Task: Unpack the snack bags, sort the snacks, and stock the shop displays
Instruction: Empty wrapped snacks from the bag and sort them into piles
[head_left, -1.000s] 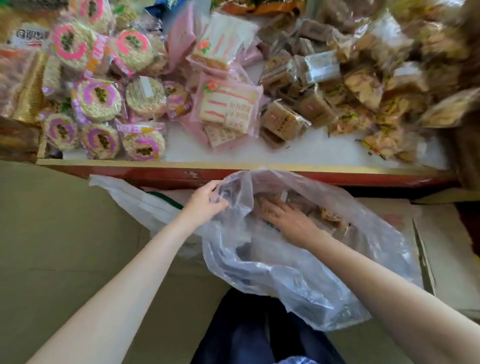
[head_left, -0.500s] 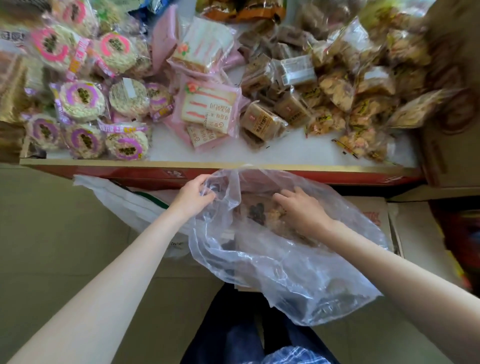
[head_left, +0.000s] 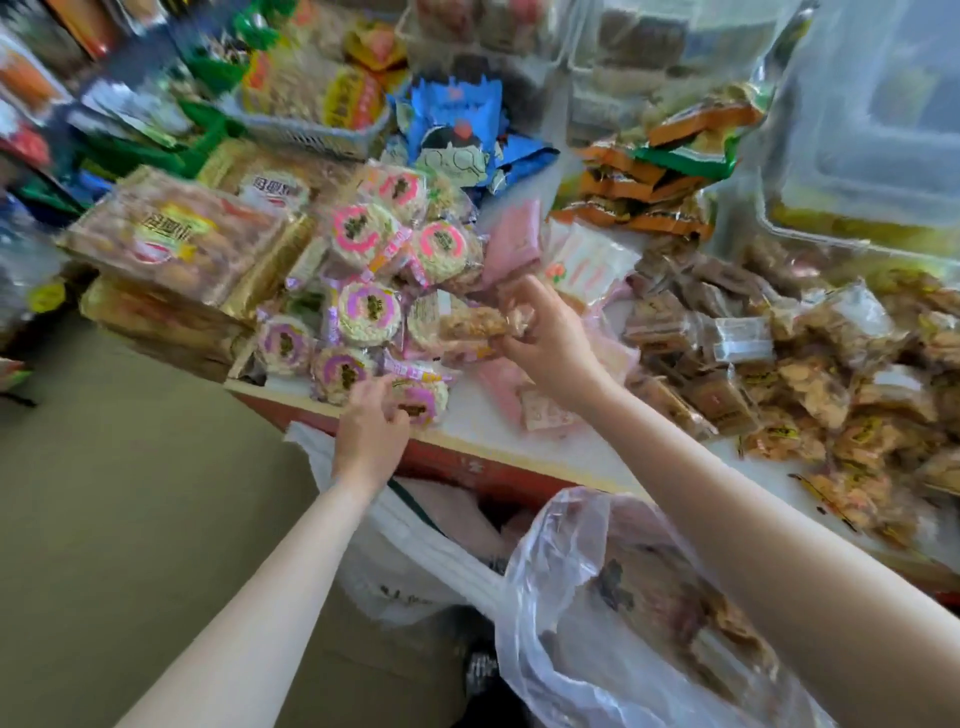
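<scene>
My right hand (head_left: 545, 343) is raised over the display counter (head_left: 519, 441) and grips a brown snack pack (head_left: 475, 322), held above the pile of round pink-ringed rice cakes (head_left: 363, 306). My left hand (head_left: 371, 423) reaches to the counter's front edge, its fingers curled at a round pink-ringed cake (head_left: 421, 402); whether it holds the cake is unclear. Below the counter the clear plastic bag (head_left: 597, 597) hangs open with more brown snacks inside. Neither hand touches the bag.
Small brown wrapped snacks (head_left: 779, 374) are heaped on the right of the counter, pink packs (head_left: 514, 239) in the middle. Large gold-labelled trays (head_left: 171, 239) lie at left. A white sack (head_left: 415, 561) stands by the bag. Blue packs (head_left: 457, 130) and a basket (head_left: 311, 130) sit behind.
My right hand has come out of the clear bag with a brown snack pack and risen over the counter. My left hand let go of the bag's rim and moved to the round cakes.
</scene>
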